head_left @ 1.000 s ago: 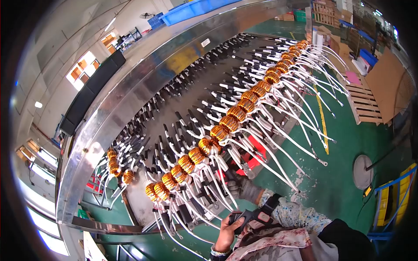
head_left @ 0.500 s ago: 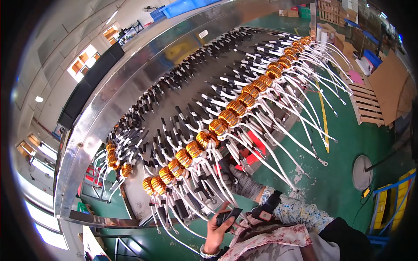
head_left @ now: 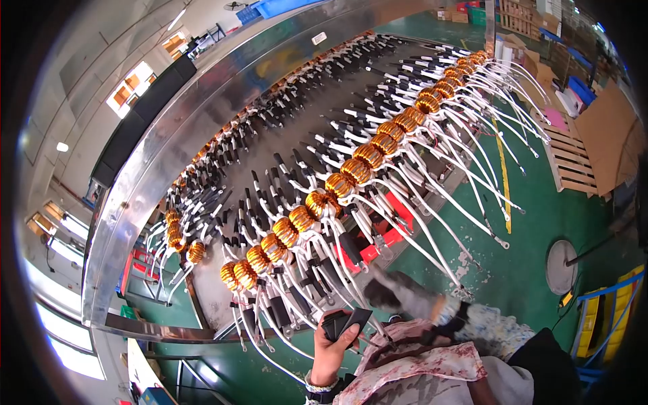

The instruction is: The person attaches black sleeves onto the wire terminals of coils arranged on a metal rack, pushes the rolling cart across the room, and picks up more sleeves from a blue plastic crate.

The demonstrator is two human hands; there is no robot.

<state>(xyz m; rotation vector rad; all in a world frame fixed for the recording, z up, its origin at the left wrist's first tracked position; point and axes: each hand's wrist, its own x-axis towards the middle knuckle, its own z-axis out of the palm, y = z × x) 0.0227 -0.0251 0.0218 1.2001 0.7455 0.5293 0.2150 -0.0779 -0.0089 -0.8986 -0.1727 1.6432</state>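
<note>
My left hand (head_left: 331, 347), bare, is closed around several flat black pieces (head_left: 347, 324), which could be cut sleeving; their exact kind is unclear. Wearing a grey glove, my right hand (head_left: 398, 290) is smeared by motion in front of the table edge, so its fingers cannot be read. Just beyond both hands runs a row of copper-wound ring coils (head_left: 285, 231) along the near side of the table. White cable leads (head_left: 432, 246) with metal ends hang from them over the edge, and some leads near my left hand carry black sleeves (head_left: 278, 310).
The metal table (head_left: 283, 145) has a raised shiny frame (head_left: 152, 169). More coils (head_left: 173, 233) and black-sleeved leads line its far side. A red object (head_left: 398, 219) shows under the near edge. On the right are a wooden pallet (head_left: 570, 158), a round metal base (head_left: 561, 268) and yellow bins (head_left: 611, 324).
My right hand has drawn back from the hanging leads toward my body. The left hand has lifted slightly, still holding the black pieces, which now show more fully.
</note>
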